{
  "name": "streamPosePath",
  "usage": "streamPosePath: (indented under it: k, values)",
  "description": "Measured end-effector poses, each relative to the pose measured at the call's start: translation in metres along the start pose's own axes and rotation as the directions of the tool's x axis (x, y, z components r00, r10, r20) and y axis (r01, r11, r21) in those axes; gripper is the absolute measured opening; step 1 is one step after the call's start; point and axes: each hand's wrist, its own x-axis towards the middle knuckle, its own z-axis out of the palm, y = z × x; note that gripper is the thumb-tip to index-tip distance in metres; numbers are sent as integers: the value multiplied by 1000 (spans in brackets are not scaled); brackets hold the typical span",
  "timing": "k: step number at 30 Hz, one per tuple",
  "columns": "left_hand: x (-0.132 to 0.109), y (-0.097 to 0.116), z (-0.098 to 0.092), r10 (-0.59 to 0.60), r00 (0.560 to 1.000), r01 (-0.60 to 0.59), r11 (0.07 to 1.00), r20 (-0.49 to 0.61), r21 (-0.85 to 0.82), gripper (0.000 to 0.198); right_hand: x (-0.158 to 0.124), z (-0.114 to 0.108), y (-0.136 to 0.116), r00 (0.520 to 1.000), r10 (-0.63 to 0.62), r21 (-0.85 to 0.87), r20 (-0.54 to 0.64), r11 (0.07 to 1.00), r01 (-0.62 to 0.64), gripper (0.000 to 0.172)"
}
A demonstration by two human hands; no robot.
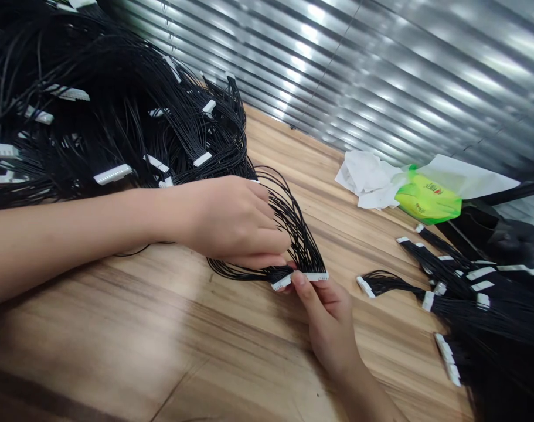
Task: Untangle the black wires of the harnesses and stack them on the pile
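Crowding your far left: one big cable heap (130,123), black, at least ten white connectors (112,174) showing in it. Your left forearm crosses in front of it. Your left hand (235,220), back up, has its fingers curled over the wires; tips mostly hidden, so can't tell how closed they are or what they grip. Next, one looped bunch of black wires (308,240), too many strands to count, arching past that hand, mid-view above the tabletop (117,328). It runs to a white connector strip (317,276), just right of your left fingertips; can't tell if it's one piece or two butted together. Strip's long axis lies roughly left-right, left end dipping toward you; wires leave its far side. Your right hand (332,316), one of two in view, has its fingers closed on the strip, thumb across the middle. Beyond, further right: crumpled white paper (367,176), sheets not countable, beside one green packet (429,199). At your far right, one cable pile (490,328), black, at least eight white ends. One ribbed metal wall (337,64) behind.
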Motion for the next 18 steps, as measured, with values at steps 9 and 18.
streamPosePath:
  k: [9,18]
  values:
    - [-26,-11,-35,-331,926,356,926,-183,123,69,-3,-1,3,1000,-2,34,12,999,2,16]
    - [7,-2,-48,-450,878,455,890,-163,-6,63,-2,1,1,998,-40,-19,58,999,41,19]
